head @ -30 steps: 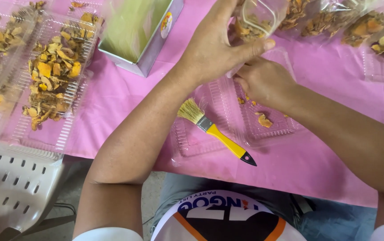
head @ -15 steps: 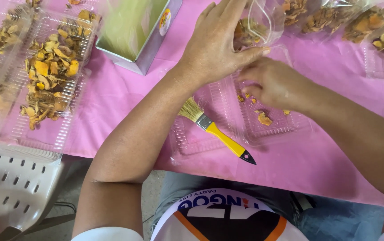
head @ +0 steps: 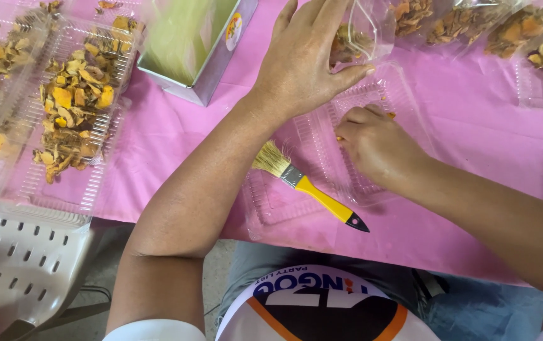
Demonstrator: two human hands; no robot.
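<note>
Pink-clothed table (head: 177,132) with clear trays (head: 76,183), brush (head: 309,186), box (head: 208,69)

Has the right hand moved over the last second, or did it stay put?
Yes. The right hand has dropped away from the plastic bag and now sits low in the clear tray, closer to the yellow-handled brush.

Short white sleeves (head: 154,329) are worn over bare forearms, with a white shirt (head: 322,312) marked by a black-and-orange printed emblem, and blue denim trousers (head: 492,312).

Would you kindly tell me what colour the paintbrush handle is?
Yellow with a black tip, the paintbrush shows best in the head view.
</note>
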